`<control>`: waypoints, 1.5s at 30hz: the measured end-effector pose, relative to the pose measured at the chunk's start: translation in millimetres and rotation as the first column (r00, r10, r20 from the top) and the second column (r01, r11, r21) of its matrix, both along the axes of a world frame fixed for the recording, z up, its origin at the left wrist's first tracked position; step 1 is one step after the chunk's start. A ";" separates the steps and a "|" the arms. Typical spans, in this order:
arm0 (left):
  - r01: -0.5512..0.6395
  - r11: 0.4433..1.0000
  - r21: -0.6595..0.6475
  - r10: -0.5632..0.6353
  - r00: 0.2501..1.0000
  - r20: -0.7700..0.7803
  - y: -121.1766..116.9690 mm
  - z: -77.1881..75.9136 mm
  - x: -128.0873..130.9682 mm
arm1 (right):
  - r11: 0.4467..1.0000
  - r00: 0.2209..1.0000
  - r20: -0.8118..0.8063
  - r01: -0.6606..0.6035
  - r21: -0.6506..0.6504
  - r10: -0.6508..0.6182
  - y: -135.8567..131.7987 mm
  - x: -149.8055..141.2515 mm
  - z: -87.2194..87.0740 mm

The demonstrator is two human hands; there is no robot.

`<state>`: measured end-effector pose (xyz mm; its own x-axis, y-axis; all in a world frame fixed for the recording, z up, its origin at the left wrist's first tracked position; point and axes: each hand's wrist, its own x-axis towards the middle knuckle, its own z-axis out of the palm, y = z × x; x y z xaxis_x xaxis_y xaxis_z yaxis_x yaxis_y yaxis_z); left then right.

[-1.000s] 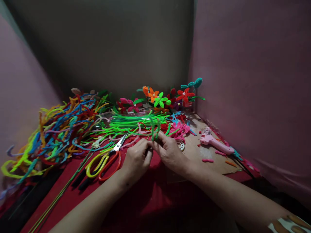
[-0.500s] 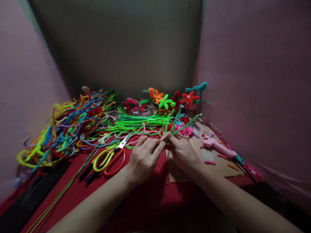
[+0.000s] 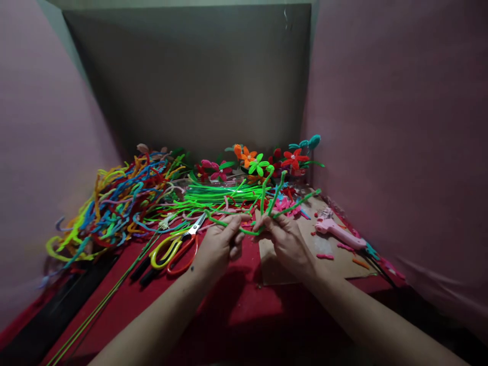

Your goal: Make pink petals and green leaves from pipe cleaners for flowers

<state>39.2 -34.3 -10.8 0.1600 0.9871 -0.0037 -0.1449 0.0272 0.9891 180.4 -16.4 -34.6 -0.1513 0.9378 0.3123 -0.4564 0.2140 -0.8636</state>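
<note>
Several green pipe cleaners (image 3: 272, 201) fan upward and outward from my right hand (image 3: 287, 239), whose fingers pinch them where they meet. My left hand (image 3: 224, 241) is closed on one green pipe cleaner that runs leftward from that joint, its free end pointing out past my thumb. Both hands are raised over the red tabletop, a short gap between them. Left of my left hand lie scissors (image 3: 179, 254) with one yellow and one red handle, blades pointing away. How the stems are joined is hidden by my right fingers.
A tangled heap of coloured pipe cleaners (image 3: 125, 203) fills the left, with green ones (image 3: 229, 192) bundled behind my hands. Finished pipe-cleaner flowers (image 3: 249, 157) stand at the back. A pink glue gun (image 3: 339, 233) rests on cardboard (image 3: 278, 267) at right. Thin green stems (image 3: 102, 300) lie front left.
My left hand has drawn away leftward from my right hand, holding one green pipe cleaner out to the side. My right hand keeps its pinch. The camera view has tilted up slightly.
</note>
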 end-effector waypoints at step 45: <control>-0.294 0.933 -0.208 0.352 0.618 0.703 20.7 8.6 25.8 | 0.981 0.921 -0.370 0.056 -0.184 -0.122 7.9 -2.6 2.1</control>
<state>65.0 -13.5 -2.2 -0.1888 0.9773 -0.0957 -0.8185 -0.1028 0.5652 177.9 -8.5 -32.5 0.0335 0.9853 0.1677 -0.7417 0.1370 -0.6566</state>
